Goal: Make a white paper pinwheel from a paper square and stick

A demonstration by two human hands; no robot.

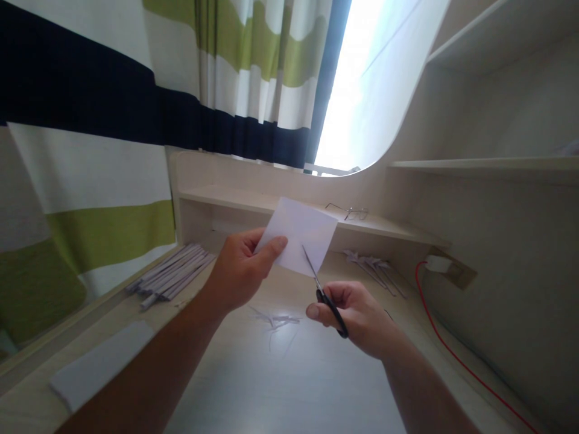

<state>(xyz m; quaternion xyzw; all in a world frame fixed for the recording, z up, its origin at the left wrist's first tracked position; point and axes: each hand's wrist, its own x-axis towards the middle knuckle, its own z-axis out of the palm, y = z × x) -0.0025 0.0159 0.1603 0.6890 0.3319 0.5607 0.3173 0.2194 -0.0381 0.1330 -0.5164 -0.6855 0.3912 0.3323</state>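
My left hand (242, 265) pinches a white square of paper (301, 226) at its left edge, thumb on top, holding it up above the desk. In my right hand (353, 313) is a pair of scissors (333, 308) with black handles. Their blades reach over the lower right part of the paper and point toward its middle. Whether the blades are fully closed is hard to make out. Below the paper, thin white paper strips (278, 319) lie in a small loose heap on the desk.
Rolled white paper sticks (174, 274) are piled at the left, behind a stack of white paper (102, 361). Several paper pinwheels on sticks (373, 265) lie at the back right. Eyeglasses (355, 213) rest on the low shelf (384, 226). A red cable (446, 343) runs from a white plug (438, 263).
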